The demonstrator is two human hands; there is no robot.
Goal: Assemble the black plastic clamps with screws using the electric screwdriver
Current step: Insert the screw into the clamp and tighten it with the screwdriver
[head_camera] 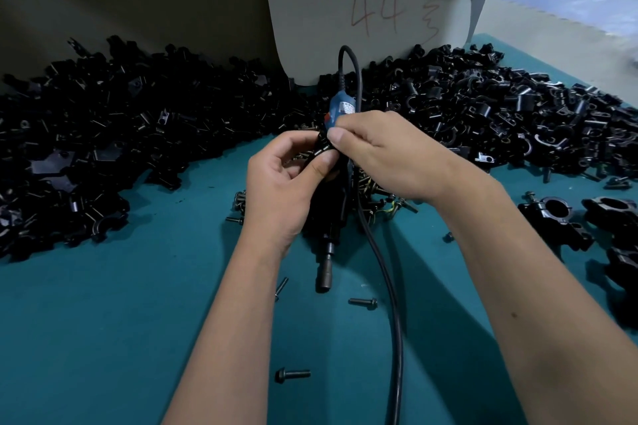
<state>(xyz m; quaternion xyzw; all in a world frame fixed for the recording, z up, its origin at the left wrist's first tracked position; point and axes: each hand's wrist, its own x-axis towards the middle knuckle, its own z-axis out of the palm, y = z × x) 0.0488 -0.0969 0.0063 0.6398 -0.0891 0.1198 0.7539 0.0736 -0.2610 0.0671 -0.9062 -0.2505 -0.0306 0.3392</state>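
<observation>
Clamp halves (322, 148) sit pinched between left hand (279, 190) and right hand (383, 155), above the idle electric screwdriver (328, 238). Misaligned holes could jam the screw, though the fingers hide the alignment.

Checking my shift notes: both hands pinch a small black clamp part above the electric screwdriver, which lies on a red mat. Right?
Not quite. The head view shows the mat is teal, not red. Both the left hand and right hand do pinch the clamp part above the electric screwdriver.
</observation>
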